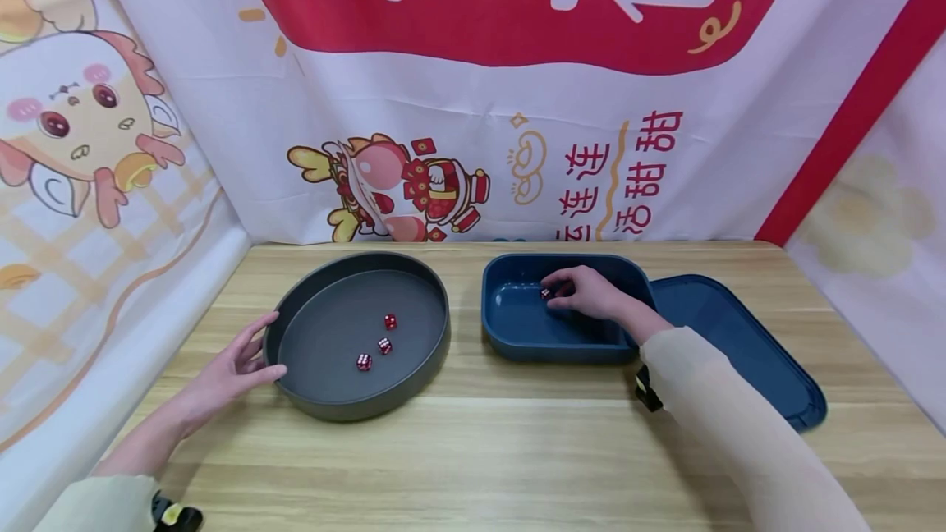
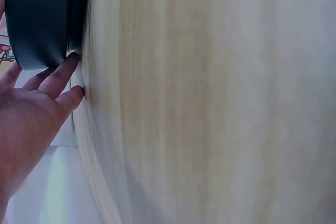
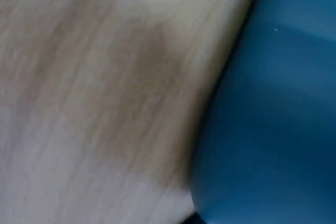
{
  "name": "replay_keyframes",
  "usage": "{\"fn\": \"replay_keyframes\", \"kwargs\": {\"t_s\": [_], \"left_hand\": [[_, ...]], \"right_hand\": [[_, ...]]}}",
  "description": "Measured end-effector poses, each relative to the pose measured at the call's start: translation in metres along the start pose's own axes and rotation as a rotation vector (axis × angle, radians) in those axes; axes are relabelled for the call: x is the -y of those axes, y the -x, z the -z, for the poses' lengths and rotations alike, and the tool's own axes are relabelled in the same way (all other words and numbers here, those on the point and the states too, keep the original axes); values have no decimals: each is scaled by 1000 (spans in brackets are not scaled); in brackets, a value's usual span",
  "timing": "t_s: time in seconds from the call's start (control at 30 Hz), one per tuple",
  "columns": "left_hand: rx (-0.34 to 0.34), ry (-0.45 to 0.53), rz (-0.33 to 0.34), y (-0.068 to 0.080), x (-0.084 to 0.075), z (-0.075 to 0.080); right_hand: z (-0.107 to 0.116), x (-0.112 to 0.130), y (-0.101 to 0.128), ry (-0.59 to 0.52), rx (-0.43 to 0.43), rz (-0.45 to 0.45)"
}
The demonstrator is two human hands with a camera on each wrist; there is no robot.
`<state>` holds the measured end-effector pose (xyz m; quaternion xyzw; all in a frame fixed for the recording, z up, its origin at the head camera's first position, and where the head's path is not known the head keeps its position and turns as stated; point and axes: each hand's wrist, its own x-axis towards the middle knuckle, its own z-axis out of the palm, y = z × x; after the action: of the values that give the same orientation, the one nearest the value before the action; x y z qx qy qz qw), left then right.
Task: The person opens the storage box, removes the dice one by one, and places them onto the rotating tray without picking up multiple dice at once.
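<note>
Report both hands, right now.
Left hand: open, touching the side of the pan.
Right hand: closed, pinching a die.

I seem to be standing somewhere curtained off like a booth, in a home or an office I can't tell, for printed cloth [image 1: 414,97] hangs at the far edge of the wood-grained desk [image 1: 480,466] and along both its sides, white with cartoon figures [image 1: 380,191], red patches [image 1: 495,23] and Chinese lettering [image 1: 650,179].

The head view looks forward and down on the wooden table [image 1: 473,458]; low and sideways, the left wrist view shares its round grey pan [image 1: 318,335], the right wrist view, closer, its blue rectangular box [image 1: 562,353].
</note>
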<state>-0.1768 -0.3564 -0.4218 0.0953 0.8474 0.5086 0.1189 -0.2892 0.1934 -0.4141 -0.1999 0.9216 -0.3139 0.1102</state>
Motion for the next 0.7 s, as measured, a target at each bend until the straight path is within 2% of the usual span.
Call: {"fn": "replay_keyframes", "kwargs": {"t_s": [0.23, 0.47, 0.7], "left_hand": [[1, 0, -3, -1, 0, 0], [-1, -20, 2, -1, 0, 0], [2, 9, -7, 1, 1, 0]], "right_hand": [[-1, 0, -2, 4, 26, 53], [-3, -1, -3, 9, 16, 45], [-3, -1, -4, 6, 10, 31]]}}
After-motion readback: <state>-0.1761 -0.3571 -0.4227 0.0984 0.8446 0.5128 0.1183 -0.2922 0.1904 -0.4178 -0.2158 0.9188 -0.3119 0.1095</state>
